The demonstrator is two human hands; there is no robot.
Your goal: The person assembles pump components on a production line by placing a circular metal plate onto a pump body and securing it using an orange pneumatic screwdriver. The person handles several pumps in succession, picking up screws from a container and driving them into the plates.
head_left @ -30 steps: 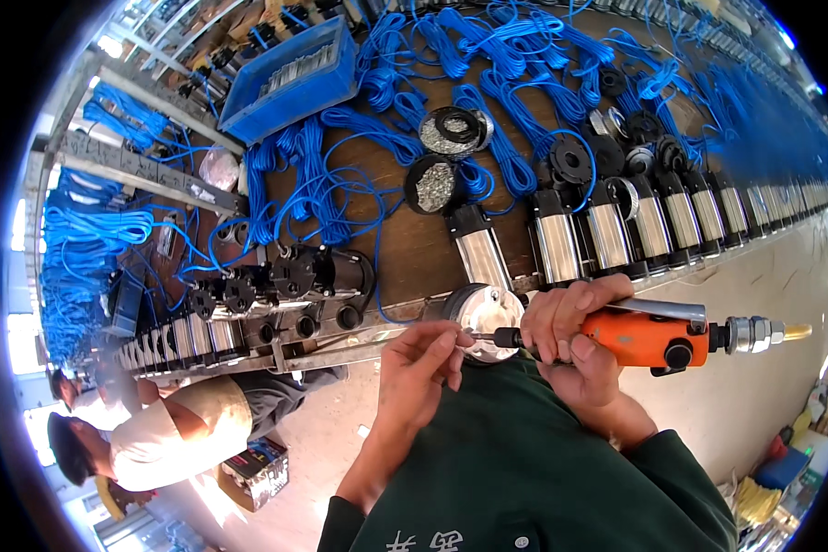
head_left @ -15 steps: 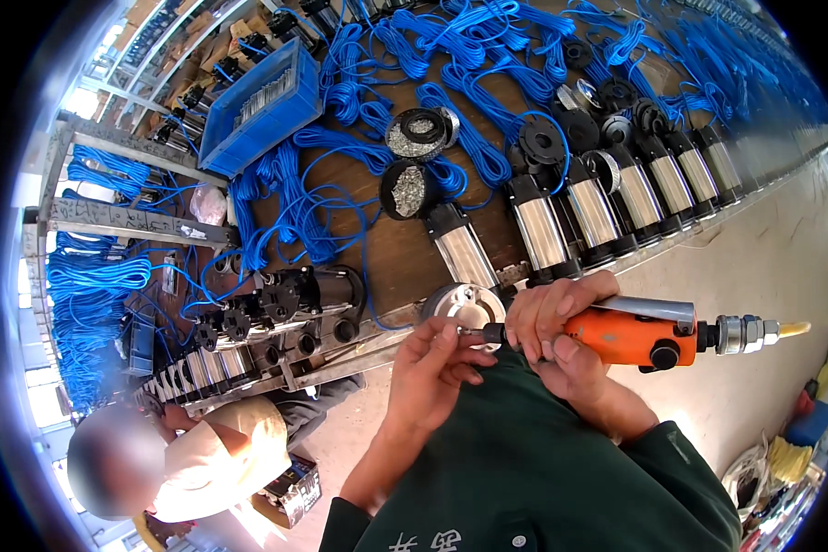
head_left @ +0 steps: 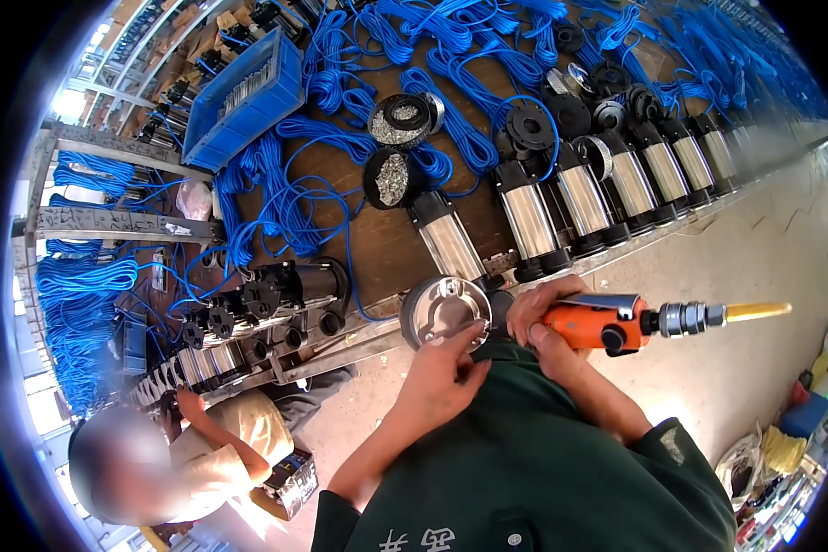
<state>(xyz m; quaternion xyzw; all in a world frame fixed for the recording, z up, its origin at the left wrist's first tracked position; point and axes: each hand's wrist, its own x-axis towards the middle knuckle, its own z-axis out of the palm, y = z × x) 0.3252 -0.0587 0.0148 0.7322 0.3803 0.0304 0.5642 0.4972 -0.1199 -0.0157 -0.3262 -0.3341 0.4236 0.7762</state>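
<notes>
In my right hand (head_left: 545, 322) is an orange air screwdriver (head_left: 584, 326). It lies roughly level, its hose fitting to the right and its dark front end toward a round metal pump housing (head_left: 435, 316). The housing sits at the bench edge in front of me, with its hollow face up. My left hand (head_left: 443, 375) reaches to the near rim of that housing, index finger stretched out and thumb apart. Whether a small screw is under the fingertip is too small to tell. Just beyond stands a steel pump body (head_left: 450, 241) with a black end.
Several steel pump bodies (head_left: 584, 198) line the bench edge at right. Bowls of small metal parts (head_left: 393, 179), blue cable coils (head_left: 465, 120) and a blue crate (head_left: 248, 97) cover the bench. More pumps (head_left: 285, 290) lie at left, near another person (head_left: 216, 451).
My left hand has left the screwdriver's tip and moved down to the housing rim, its pinch loosened. The screwdriver has shifted left and uncovered more of the housing.
</notes>
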